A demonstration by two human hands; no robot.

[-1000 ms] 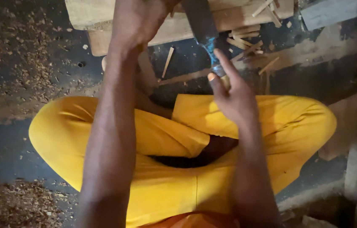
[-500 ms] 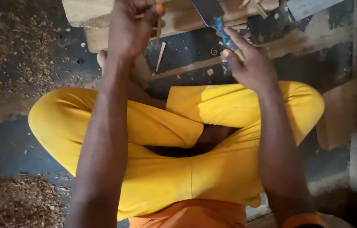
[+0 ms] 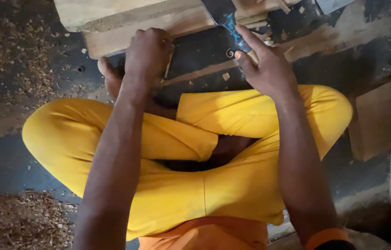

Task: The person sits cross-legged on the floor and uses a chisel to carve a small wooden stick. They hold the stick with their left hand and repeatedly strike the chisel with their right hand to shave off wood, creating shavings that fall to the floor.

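Both hands have come lower and nearer since a moment ago, and the wooden block now fills more of the top edge. The left hand (image 3: 148,51) is curled into a tight fist, fingers closed around a thin wooden stick (image 3: 168,65) whose pale end pokes out just below the knuckles; the fist sits against the near edge of the wooden block (image 3: 112,23). The right hand (image 3: 267,67) is wrapped around the handle of a broad-bladed chopping tool (image 3: 225,16), forefinger stretched along the top, the other fingers closed under it. Its dark blade points up and away, lying over the block near the top middle, and a bit of pale handle shows between thumb and forefinger.

The person sits cross-legged on the floor in bright yellow trousers (image 3: 181,185), with an orange shirt hem at the bottom edge and an orange cuff (image 3: 327,238) on the right wrist. A bare foot (image 3: 112,78) rests just beside the left wrist, close to the block. Small wood chips (image 3: 225,76) lie scattered on the dark floor between the hands, and heaps of sawdust (image 3: 15,222) spread along the left side. A flat wooden offcut (image 3: 373,120) lies near the right knee.
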